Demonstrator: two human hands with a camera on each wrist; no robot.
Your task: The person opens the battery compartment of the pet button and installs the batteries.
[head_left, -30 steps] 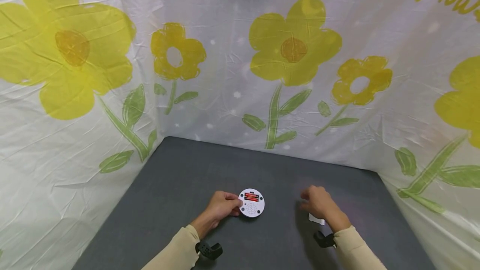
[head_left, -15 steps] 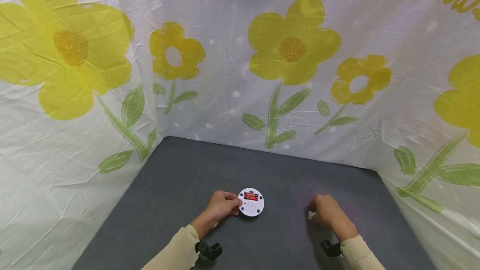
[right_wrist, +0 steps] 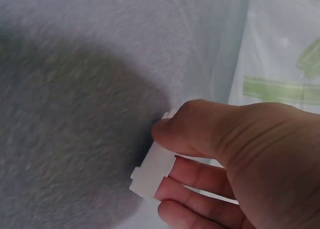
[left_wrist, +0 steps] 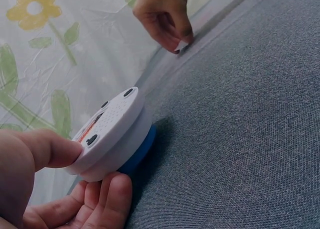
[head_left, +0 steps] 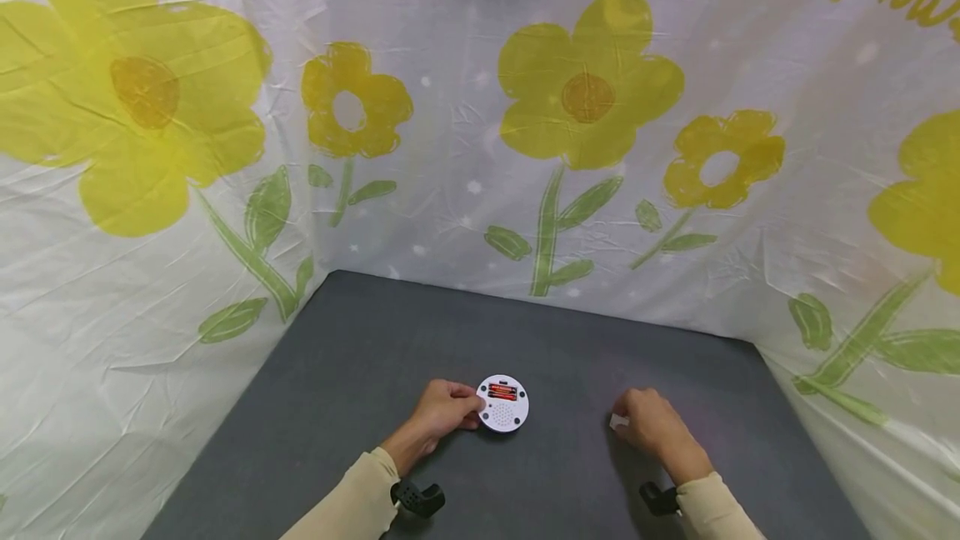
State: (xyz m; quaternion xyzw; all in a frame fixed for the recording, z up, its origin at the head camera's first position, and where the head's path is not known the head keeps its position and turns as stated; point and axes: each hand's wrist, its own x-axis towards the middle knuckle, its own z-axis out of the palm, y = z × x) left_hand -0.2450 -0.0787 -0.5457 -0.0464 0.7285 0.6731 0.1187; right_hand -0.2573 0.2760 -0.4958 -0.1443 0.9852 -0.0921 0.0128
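Note:
My left hand (head_left: 437,415) grips the left edge of a round white battery-powered device (head_left: 503,403), thumb on top and fingers beneath. Its underside faces up, with two red batteries (head_left: 502,392) in an uncovered compartment, a patch of small holes and dark round feet. In the left wrist view a blue part (left_wrist: 139,151) shows on the side toward the table. Off to the right, my right hand (head_left: 657,427) pinches a small white plastic battery cover (right_wrist: 154,170) between thumb and fingers. Small tabs stick out from the cover's edge, and the thumb hides one end.
A dark grey cloth-covered table (head_left: 420,315) lies under both hands. White curtains with yellow flowers (head_left: 588,98) hang along its back and sides. A dark strap-like wrist mount (head_left: 420,500) sits on the left wrist, and a similar one (head_left: 660,498) on the right.
My right hand has closed on the battery cover, which lay on the table beneath it, and has shifted slightly right. The left hand and the device stay in place.

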